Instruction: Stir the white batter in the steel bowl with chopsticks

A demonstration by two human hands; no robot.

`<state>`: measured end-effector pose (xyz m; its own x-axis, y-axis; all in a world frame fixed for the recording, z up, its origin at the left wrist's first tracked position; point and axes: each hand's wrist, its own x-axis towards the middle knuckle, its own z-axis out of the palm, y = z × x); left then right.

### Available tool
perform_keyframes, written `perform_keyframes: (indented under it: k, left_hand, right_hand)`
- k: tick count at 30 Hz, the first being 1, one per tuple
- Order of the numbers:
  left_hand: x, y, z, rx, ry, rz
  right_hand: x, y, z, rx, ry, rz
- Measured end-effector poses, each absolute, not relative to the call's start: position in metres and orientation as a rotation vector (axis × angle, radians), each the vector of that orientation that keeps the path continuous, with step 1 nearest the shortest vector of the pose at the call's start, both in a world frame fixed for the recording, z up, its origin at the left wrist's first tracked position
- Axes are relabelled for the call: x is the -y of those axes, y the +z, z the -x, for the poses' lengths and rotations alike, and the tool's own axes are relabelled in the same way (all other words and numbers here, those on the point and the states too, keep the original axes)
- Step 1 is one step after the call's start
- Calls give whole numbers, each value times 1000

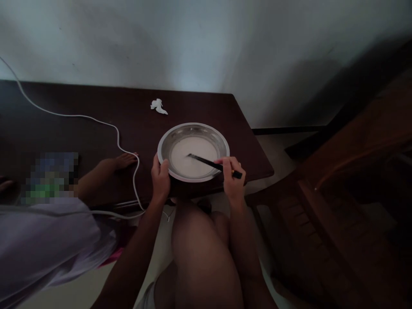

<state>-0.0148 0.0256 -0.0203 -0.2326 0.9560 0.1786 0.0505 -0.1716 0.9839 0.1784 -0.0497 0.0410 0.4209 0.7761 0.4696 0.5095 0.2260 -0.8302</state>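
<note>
- We see our left hand (161, 176) pinching the near-left side of a metal bowl (193, 179), thumb at the rim and fingers wrapped round the outside.
- Our right hand (233, 176) is closed round a slim black utensil (207, 162); in this dim light we cannot tell whether it is one stick or a pair.
- The bowl sits between our two hands, near the front edge of the dark surface (206, 107), and the utensil's far end reaches from our right hand into the pale contents (189, 167).
- Beyond our left hand, farther back, lies a crumpled white tissue (157, 105), apart from the bowl.
- To the left of our left hand, a white cable (74, 115) curves across the surface and passes by the fingertips of another person's hand (127, 160), which rests palm down.
- To the right of our right hand, we see dark wooden furniture (283, 184) beside the surface.
</note>
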Motion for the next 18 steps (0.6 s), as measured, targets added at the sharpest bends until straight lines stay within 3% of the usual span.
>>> perform_keyframes:
  k: [6,12,18]
  left_hand:
    - [-26,-20,15,-1322,1511,-1235]
    - [-26,-20,16,-1334,1494,-1272]
    - [-26,-20,15,-1333,1497,-1272]
  right_hand:
    - [50,40,-177,941,172,1351]
    - [47,41,-175,1243,261,1412]
    - [49,39,-174,915,224,1343]
